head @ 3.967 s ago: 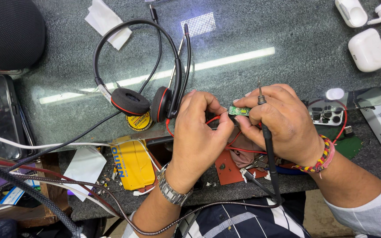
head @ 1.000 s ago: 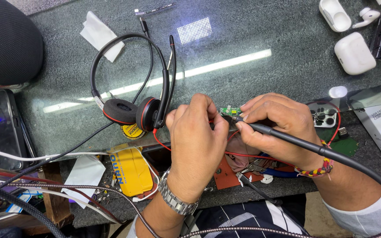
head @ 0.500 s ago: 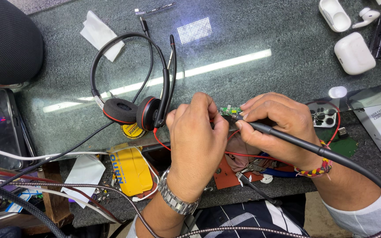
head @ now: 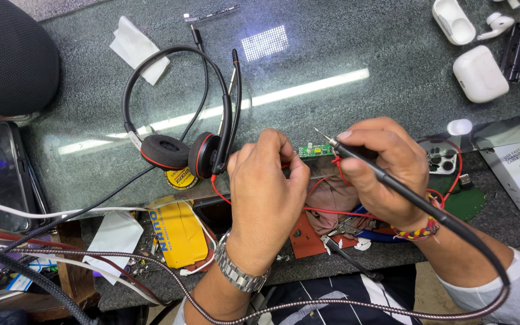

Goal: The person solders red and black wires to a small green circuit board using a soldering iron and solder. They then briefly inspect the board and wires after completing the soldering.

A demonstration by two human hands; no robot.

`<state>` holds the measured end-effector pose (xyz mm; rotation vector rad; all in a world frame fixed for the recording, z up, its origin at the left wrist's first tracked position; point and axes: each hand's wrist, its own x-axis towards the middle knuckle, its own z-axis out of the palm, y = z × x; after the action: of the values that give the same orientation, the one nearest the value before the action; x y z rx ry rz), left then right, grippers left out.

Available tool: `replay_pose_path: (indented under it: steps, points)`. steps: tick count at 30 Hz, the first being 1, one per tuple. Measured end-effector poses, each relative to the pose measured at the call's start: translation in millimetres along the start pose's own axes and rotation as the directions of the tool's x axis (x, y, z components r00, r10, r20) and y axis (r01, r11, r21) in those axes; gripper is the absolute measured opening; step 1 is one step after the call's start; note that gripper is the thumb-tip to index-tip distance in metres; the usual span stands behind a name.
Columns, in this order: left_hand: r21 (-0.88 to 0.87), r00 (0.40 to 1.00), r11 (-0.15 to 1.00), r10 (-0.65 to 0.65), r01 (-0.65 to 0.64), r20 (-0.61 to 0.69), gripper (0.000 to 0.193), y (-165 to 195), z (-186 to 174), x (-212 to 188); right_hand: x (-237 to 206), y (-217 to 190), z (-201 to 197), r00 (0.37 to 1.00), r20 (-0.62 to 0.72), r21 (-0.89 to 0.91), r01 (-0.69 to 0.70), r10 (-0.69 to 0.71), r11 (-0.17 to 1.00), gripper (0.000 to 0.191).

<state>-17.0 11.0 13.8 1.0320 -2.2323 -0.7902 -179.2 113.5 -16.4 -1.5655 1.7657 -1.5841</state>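
Left hand (head: pixel 266 192) is pinched on a small green circuit board (head: pixel 316 150), holding it off the glass desk (head: pixel 344 54) so it stays steady. Right hand (head: pixel 380 168) is clamped pen-style on a soldering iron (head: pixel 362 157), tip at the board's 1 o'clock corner, cord trailing to 4 o'clock. Headset (head: pixel 182 144) lies at the hands' 9 o'clock, white earbud cases (head: pixel 479 72) at 2 o'clock.

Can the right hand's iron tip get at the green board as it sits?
Probably yes: the right hand holds the soldering iron with its tip just above the small green board, which the left hand grips from the other end.
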Motion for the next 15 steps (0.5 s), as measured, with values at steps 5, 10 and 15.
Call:
replay_pose_path:
  steps: [5,10,15]
  points:
    - [-0.04,1.0,0.999,-0.022,0.022,-0.004,0.019,-3,1,-3,10,-3,3,0.983,0.097,-0.193,0.175,-0.159,0.966,0.022]
    - [-0.135,0.998,0.99,-0.045,0.04,-0.038,0.02,-6,-1,-8,18,-11,7,0.956,0.242,-0.355,0.247,-0.166,0.902,0.02]
    - [-0.274,0.989,0.951,-0.15,0.142,-0.008,0.022,-10,-4,-12,20,-13,7,0.96,0.258,-0.343,0.2,-0.112,0.918,0.018]
